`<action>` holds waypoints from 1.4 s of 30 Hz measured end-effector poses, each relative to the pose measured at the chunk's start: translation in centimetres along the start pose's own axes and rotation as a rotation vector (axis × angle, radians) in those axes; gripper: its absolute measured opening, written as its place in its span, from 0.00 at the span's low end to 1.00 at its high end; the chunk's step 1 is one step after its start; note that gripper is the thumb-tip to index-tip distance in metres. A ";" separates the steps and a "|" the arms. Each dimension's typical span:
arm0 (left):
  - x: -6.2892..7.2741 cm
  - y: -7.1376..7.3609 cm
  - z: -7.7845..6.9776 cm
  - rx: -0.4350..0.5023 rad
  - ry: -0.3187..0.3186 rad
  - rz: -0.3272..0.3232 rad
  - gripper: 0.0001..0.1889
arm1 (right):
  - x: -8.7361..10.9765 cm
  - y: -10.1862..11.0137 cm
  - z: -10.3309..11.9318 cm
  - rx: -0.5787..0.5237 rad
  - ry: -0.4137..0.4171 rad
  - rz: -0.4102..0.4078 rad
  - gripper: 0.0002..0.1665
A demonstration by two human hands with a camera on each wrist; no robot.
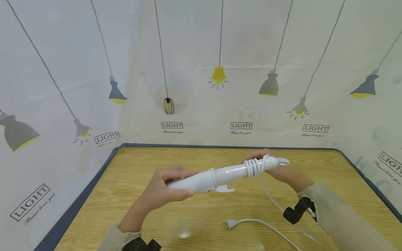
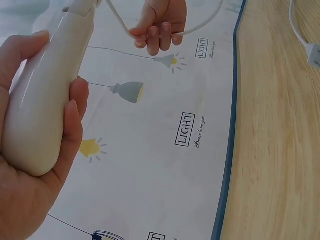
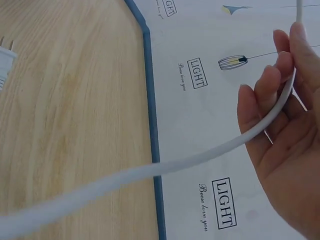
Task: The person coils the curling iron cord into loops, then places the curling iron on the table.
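Note:
A long white wand-shaped appliance [image 1: 232,173], resembling a hair styling iron, is held tilted above the table. My left hand [image 1: 163,184] grips its thick rounded end, thumb on one side and fingers round the other, as the left wrist view shows. White power cord [image 1: 254,168] is coiled in several turns near the far right end, and one loop lies round the middle. Behind that end, my right hand [image 1: 281,172] is partly hidden by the appliance. In the right wrist view it pinches the cord [image 3: 270,117] between thumb and fingers.
The cord's plug [image 1: 231,224] lies on the wooden table [image 1: 125,195] near the front, its prongs pointing left. A loose stretch of cord hangs toward the right sleeve [image 1: 345,209]. Walls covered with lamp-printed sheeting [image 1: 194,87] stand around the dark-edged table.

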State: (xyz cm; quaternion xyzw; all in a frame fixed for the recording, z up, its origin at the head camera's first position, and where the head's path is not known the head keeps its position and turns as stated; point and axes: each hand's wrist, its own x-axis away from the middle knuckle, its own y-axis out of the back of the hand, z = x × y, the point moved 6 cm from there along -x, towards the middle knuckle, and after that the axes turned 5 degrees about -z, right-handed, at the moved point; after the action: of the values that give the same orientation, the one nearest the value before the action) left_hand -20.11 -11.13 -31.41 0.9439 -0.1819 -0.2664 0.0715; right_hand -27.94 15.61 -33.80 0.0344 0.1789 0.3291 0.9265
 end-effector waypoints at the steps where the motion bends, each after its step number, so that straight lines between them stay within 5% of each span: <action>1: 0.1 -0.1 0.0 0.002 0.000 0.022 0.23 | -0.2 0.0 0.2 0.000 0.003 0.032 0.16; 10: 0.7 -0.4 0.4 0.029 0.034 0.179 0.23 | -1.6 0.1 2.2 0.246 0.007 0.165 0.04; 20: 1.1 -0.8 1.8 -0.045 0.076 0.212 0.22 | -2.4 -0.8 4.6 0.378 0.020 0.255 0.04; 33: 0.3 -0.8 3.1 -0.321 0.204 0.041 0.21 | -2.2 -1.5 6.7 0.708 -0.038 0.180 0.04; 38: 0.2 -0.4 3.2 -0.384 0.227 -0.014 0.21 | -2.0 -2.1 7.8 0.904 -0.038 0.222 0.05; 42: 0.2 -0.1 3.2 -0.401 0.236 -0.054 0.21 | -1.5 -2.3 8.4 0.985 -0.115 0.269 0.12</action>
State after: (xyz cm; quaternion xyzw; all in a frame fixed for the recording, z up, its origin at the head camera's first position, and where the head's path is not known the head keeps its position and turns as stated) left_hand -21.67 -11.25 -34.21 0.9399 -0.0902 -0.1870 0.2712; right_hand -24.66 13.33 -25.89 0.5077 0.2554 0.3194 0.7583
